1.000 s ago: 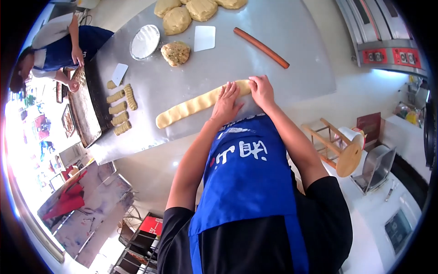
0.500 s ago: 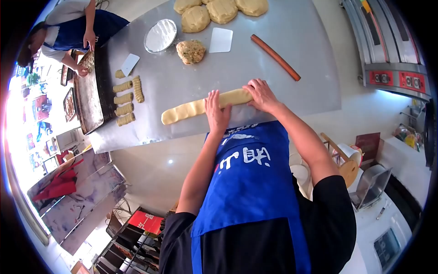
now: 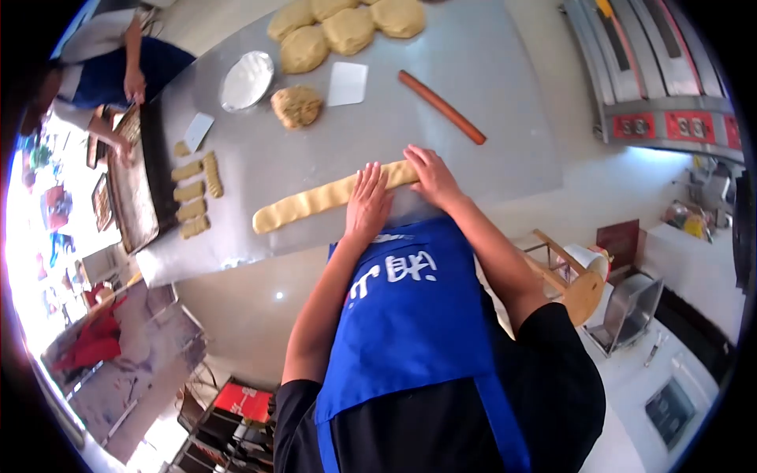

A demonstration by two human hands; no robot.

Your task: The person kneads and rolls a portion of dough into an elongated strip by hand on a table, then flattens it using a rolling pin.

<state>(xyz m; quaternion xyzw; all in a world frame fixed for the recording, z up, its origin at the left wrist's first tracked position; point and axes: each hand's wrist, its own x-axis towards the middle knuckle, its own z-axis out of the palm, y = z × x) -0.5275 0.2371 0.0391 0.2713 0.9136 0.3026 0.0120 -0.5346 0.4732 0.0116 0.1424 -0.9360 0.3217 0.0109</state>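
A long, pale yellow dough log (image 3: 307, 202) lies slantwise on the metal worktable near its front edge. My left hand (image 3: 368, 206) rests flat across the log right of its middle, fingers stretched out. At the log's right end lies my right hand (image 3: 432, 180), its fingers extended over the dough. Beyond the log sits a speckled ball of filling (image 3: 296, 106). A white rectangular scraper (image 3: 348, 83) is to the right of that ball. Farther right, a reddish-brown rolling pin (image 3: 441, 107) lies diagonally, apart from both hands.
Several round dough pieces (image 3: 348, 31) sit at the back. A bowl of white powder (image 3: 247, 81) stands left of them. Small ridged dough pieces (image 3: 189, 191) and another scraper (image 3: 199, 132) lie left, beside a dark-rimmed tray (image 3: 136, 189). A co-worker (image 3: 130, 67) bends over trays there.
The view has shifted, so the table appears lower and farther left. My left hand has moved rightward along the dough log, closer to my right hand. The co-worker's hand has shifted over the tray.
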